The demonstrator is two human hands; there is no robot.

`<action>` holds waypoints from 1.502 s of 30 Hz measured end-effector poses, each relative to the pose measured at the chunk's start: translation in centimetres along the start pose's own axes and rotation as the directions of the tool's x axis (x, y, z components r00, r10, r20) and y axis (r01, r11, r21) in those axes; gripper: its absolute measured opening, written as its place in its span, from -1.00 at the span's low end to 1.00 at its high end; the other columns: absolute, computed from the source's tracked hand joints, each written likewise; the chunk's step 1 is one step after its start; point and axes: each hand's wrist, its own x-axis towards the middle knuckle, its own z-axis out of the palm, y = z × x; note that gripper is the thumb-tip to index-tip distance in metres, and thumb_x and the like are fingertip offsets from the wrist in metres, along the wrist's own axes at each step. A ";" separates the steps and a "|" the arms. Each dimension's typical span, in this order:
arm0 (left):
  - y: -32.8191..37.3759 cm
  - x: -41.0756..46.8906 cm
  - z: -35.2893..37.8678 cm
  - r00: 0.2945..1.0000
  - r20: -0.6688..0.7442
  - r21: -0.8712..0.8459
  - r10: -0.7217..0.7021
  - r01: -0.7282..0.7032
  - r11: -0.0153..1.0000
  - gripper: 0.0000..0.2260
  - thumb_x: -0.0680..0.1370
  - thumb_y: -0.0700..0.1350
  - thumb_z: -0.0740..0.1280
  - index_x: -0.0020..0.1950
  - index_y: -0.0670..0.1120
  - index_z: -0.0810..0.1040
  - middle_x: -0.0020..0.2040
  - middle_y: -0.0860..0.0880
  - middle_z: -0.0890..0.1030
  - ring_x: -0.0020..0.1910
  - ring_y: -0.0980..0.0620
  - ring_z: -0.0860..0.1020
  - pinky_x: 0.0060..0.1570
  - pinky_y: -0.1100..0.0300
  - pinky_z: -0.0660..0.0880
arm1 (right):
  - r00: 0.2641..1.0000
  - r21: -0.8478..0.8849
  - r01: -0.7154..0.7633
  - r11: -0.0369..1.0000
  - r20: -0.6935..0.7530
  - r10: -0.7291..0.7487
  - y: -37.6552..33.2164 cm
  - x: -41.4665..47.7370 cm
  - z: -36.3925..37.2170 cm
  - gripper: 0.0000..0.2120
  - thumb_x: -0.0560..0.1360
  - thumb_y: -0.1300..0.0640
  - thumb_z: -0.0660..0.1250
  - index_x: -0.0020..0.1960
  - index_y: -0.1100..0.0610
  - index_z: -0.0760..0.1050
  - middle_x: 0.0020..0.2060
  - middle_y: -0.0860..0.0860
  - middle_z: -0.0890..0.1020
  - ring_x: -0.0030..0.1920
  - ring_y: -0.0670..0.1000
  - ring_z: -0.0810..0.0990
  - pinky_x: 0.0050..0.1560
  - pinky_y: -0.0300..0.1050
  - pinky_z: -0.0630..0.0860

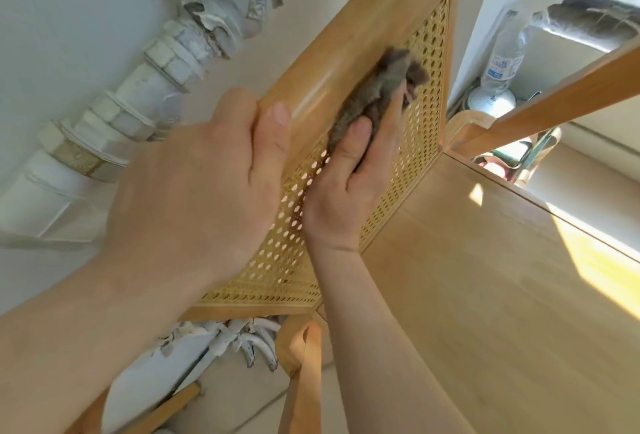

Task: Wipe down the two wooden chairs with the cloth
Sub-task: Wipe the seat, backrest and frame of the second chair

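Note:
A light wooden chair fills the view, with a woven cane backrest (408,163) and a pale wooden seat (502,295). My left hand (194,184) grips the backrest's top rail (353,39), thumb on the front face. My right hand (349,177) presses a grey-brown cloth (377,87) flat against the cane and the lower edge of the rail. A wooden bar (554,101) crosses at the right; I cannot tell whether it belongs to this chair or to a second one.
White painted pipes with fittings (166,63) run along the wall behind the backrest. A clear spray bottle (509,53) stands by the window at the upper right, above a white round container (491,101). Sunlight falls across the seat's right side.

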 end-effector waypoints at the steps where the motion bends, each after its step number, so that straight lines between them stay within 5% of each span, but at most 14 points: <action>1: 0.0 0.0 0.0 1.000 0.004 -0.007 0.007 -0.007 1.000 -0.63 0.62 0.20 -0.11 -0.17 -0.02 0.26 -0.47 0.02 0.36 -0.52 -0.02 0.33 -0.49 0.16 0.16 | 0.985 -0.043 -0.169 0.985 -0.047 0.167 2.3 -0.9 -1.0 -0.57 0.64 0.13 0.06 0.48 0.21 0.24 0.45 0.19 0.34 0.48 0.11 0.26 0.49 -0.03 0.19; 4: 0.1 -0.4 -0.1 1.000 -0.019 0.020 0.006 -0.006 1.000 -0.62 0.62 0.20 -0.13 -0.14 -0.03 0.28 -0.46 0.00 0.38 -0.49 0.04 0.33 -0.49 0.20 0.14 | 0.754 -0.092 -0.654 0.751 -0.166 0.636 8.1 -3.9 -4.3 -0.54 0.65 0.01 0.01 0.52 0.08 0.22 0.49 0.02 0.32 0.50 0.03 0.23 0.49 -0.03 0.16; 8: 0.4 -0.3 0.0 1.000 0.000 -0.006 0.012 -0.012 1.000 -0.64 0.63 0.16 -0.10 -0.12 -0.06 0.29 -0.43 0.00 0.37 -0.47 0.03 0.31 -0.48 0.13 0.13 | 0.511 0.114 -0.831 0.544 -0.228 0.829 7.5 -2.1 -4.4 -0.56 0.65 0.06 0.03 0.53 0.01 0.21 0.47 -0.09 0.32 0.46 -0.02 0.28 0.44 -0.09 0.22; 13: 0.0 -0.2 0.0 1.000 -0.001 -0.001 -0.008 0.008 1.000 -0.65 0.61 0.17 -0.09 -0.12 -0.04 0.28 -0.41 0.05 0.28 -0.40 -0.08 0.23 -0.36 0.06 0.15 | 0.944 0.241 -0.326 0.914 0.030 0.329 -6.8 -4.8 0.1 -0.61 0.63 0.14 0.16 0.45 0.12 0.35 0.46 -0.02 0.36 0.48 -0.08 0.27 0.48 -0.04 0.21; 17: 0.0 -0.2 -0.2 1.000 -0.018 0.033 0.011 -0.011 0.999 -0.65 0.61 0.16 -0.11 -0.12 -0.02 0.31 -0.43 0.07 0.33 -0.48 0.04 0.25 -0.46 0.08 0.10 | 0.994 0.039 0.052 0.998 0.089 -0.056 -3.3 -6.1 0.2 -0.60 0.62 0.17 0.11 0.43 0.26 0.25 0.44 0.19 0.30 0.50 0.10 0.24 0.47 0.04 0.20; 19: -0.2 -0.2 0.0 1.000 -0.021 0.007 0.020 -0.020 1.000 -0.63 0.62 0.16 -0.12 -0.12 -0.03 0.33 -0.42 0.04 0.39 -0.46 0.00 0.35 -0.48 0.09 0.16 | 0.988 -0.067 -0.151 0.986 0.027 0.153 1.5 -6.8 -1.2 -0.60 0.63 0.14 0.07 0.46 0.15 0.23 0.45 0.10 0.30 0.50 0.06 0.24 0.47 -0.09 0.19; 22: -0.1 -0.3 0.0 0.998 -0.035 0.012 0.044 -0.044 0.999 -0.64 0.65 0.13 -0.10 -0.12 -0.04 0.33 -0.43 0.04 0.40 -0.45 0.03 0.38 -0.49 0.12 0.19 | 0.659 -0.065 -0.746 0.663 -0.222 0.719 7.4 -8.6 -3.7 -0.55 0.66 0.02 0.00 0.53 0.03 0.19 0.50 0.00 0.29 0.51 0.05 0.20 0.49 -0.02 0.15; 25: -0.5 0.1 0.2 0.999 -0.033 0.009 0.030 -0.030 1.000 -0.65 0.65 0.13 -0.09 -0.11 -0.05 0.33 -0.41 0.02 0.39 -0.43 -0.09 0.37 -0.44 0.04 0.21 | 0.446 0.076 -0.877 0.474 -0.236 0.863 7.4 -7.3 -3.5 -0.55 0.65 0.00 0.01 0.53 -0.04 0.18 0.49 -0.07 0.29 0.48 0.02 0.25 0.48 0.07 0.21; 26: -0.6 0.1 0.2 0.999 -0.026 0.011 0.019 -0.019 1.000 -0.64 0.65 0.13 -0.09 -0.11 -0.06 0.33 -0.40 0.00 0.40 -0.40 -0.14 0.38 -0.39 0.04 0.24 | 0.480 0.119 -0.852 0.509 -0.207 0.852 5.2 -6.7 -2.8 -0.55 0.64 0.01 0.04 0.53 -0.04 0.20 0.48 -0.10 0.30 0.47 -0.01 0.27 0.47 0.05 0.22; 30: -0.6 -0.1 0.2 0.999 -0.048 0.005 0.010 -0.010 1.000 -0.64 0.64 0.15 -0.09 -0.10 -0.03 0.35 -0.36 -0.02 0.43 -0.37 -0.11 0.36 -0.36 0.07 0.21 | 0.925 0.257 -0.374 0.891 0.038 0.377 -6.4 -7.6 0.7 -0.56 0.61 0.04 0.12 0.48 0.02 0.30 0.48 0.04 0.33 0.51 0.01 0.22 0.49 0.09 0.17; 33: -0.2 -0.3 0.1 0.997 -0.071 0.024 0.028 -0.026 0.999 -0.65 0.63 0.15 -0.11 -0.11 -0.02 0.32 -0.42 0.06 0.33 -0.49 0.04 0.22 -0.46 0.10 0.08 | 0.984 0.156 -0.142 0.978 0.126 0.123 -5.6 -8.4 0.1 -0.55 0.62 0.08 0.09 0.50 0.09 0.20 0.49 0.18 0.28 0.52 0.13 0.20 0.47 0.21 0.18; 35: -0.2 -0.2 0.2 0.996 -0.079 0.050 0.037 -0.033 0.998 -0.68 0.63 0.14 -0.12 -0.12 -0.01 0.28 -0.45 0.10 0.25 -0.51 0.12 0.16 -0.48 0.10 0.03 | 0.972 0.049 -0.217 0.975 0.102 0.211 -1.7 -8.4 -0.9 -0.55 0.63 0.03 0.07 0.51 -0.01 0.18 0.51 0.08 0.25 0.52 0.04 0.19 0.50 0.09 0.15; 39: -0.3 -0.4 0.2 0.996 -0.079 0.048 0.050 -0.046 0.998 -0.70 0.65 0.10 -0.10 -0.12 -0.02 0.27 -0.47 0.09 0.26 -0.52 0.12 0.18 -0.51 0.15 0.02 | 0.641 -0.115 -0.768 0.630 -0.139 0.755 5.8 -9.5 -3.8 -0.52 0.67 -0.05 -0.03 0.57 -0.01 0.06 0.53 -0.04 0.19 0.53 0.01 0.13 0.50 -0.11 0.06; 45: -0.3 -0.2 0.2 0.998 -0.064 0.078 0.014 -0.009 0.997 -0.72 0.65 0.11 -0.11 -0.08 -0.02 0.25 -0.44 0.06 0.23 -0.50 0.08 0.14 -0.50 0.13 0.00 | 0.441 -0.072 -0.897 0.436 -0.194 0.876 5.9 -9.4 -3.6 -0.51 0.65 -0.09 -0.06 0.57 -0.10 0.02 0.53 -0.03 0.21 0.51 0.09 0.19 0.49 0.10 0.16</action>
